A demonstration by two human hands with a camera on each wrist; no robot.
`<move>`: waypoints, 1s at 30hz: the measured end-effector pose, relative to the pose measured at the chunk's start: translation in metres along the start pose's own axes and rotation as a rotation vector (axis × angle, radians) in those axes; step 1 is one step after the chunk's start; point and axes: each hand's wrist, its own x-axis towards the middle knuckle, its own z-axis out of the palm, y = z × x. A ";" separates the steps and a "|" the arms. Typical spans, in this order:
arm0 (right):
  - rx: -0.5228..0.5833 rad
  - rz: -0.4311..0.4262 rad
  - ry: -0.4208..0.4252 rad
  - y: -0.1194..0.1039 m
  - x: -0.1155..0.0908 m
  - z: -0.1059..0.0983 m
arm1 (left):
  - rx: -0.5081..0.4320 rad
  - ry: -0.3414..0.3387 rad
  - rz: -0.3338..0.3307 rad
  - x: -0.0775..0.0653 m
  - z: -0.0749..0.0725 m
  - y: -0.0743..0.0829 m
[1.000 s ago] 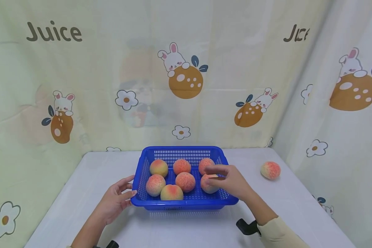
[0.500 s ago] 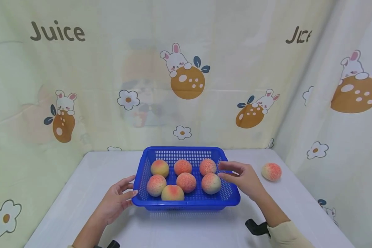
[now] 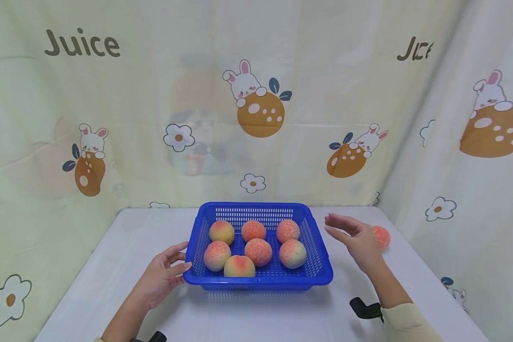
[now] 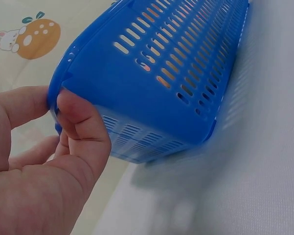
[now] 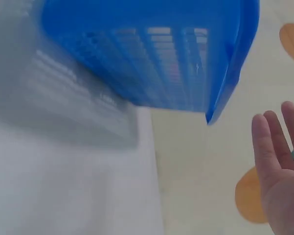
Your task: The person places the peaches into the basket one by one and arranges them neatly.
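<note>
A blue plastic basket (image 3: 290, 280) with slotted walls stands mid-table, holding several peaches, among them a pinkish peach (image 3: 258, 251) at the centre and a paler peach (image 3: 292, 253) on the right. My left hand (image 3: 162, 275) pinches the basket's left rim; in the left wrist view thumb and fingers meet around that edge. To the right of the basket, my right hand (image 3: 359, 242) is raised with its fingers extended and nothing in them. Behind this hand lies a single peach (image 3: 382, 237) on the table, partly hidden. The right wrist view shows straight fingers apart from the basket wall (image 5: 137, 19).
A white cloth (image 3: 145, 237) covers the table. Behind it hangs a pale curtain (image 3: 308, 71) printed with rabbits and fruit, and another curtain (image 3: 479, 190) closes off the right side. Black wrist mounts (image 3: 365, 308) show near both sleeves.
My right hand has left the paler peach in the basket and moved right, out past the rim. It now partly covers the peach outside. The left hand keeps its grip.
</note>
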 end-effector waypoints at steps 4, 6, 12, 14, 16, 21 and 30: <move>-0.005 0.021 0.050 0.006 0.001 -0.007 | -0.002 0.001 -0.001 0.000 0.000 0.000; -0.028 0.025 0.085 0.009 0.003 -0.011 | -0.004 0.001 -0.001 0.000 0.000 0.000; -0.020 0.035 0.221 0.025 0.009 -0.024 | 0.000 -0.001 0.000 -0.001 0.001 0.002; 0.015 0.047 0.256 0.031 0.011 -0.029 | 0.001 0.001 -0.001 -0.001 0.001 0.002; 0.033 0.066 0.285 0.037 0.012 -0.034 | 0.003 0.005 -0.001 -0.001 0.002 0.002; 0.079 0.122 0.338 0.049 0.015 -0.049 | 0.002 0.010 -0.001 -0.001 0.001 0.001; 0.193 0.196 0.443 0.068 0.020 -0.067 | 0.003 0.018 0.001 0.000 0.001 0.000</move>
